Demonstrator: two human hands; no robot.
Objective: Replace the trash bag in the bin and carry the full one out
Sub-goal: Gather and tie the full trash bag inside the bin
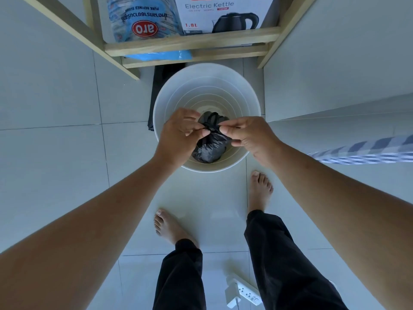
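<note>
A round white bin (169, 92) stands on the tiled floor below me. Over its near side hangs a small black trash bag (210, 146), bunched at the top. My left hand (178, 135) pinches the bag's gathered neck from the left. My right hand (248, 135) pinches the same neck from the right, fingertips almost meeting the left's. The bin's inner wall is bare. A flat black plastic sheet (158, 86) lies on the floor behind the bin's left side; whether it is a bag I cannot tell.
A wooden shelf (190, 47) stands just behind the bin, holding a sugar pack (143, 19) and an electric kettle box (223, 14). A white wall or cabinet (335, 63) is close on the right. A white power strip (241, 289) lies by my right leg. My bare feet stand near the bin.
</note>
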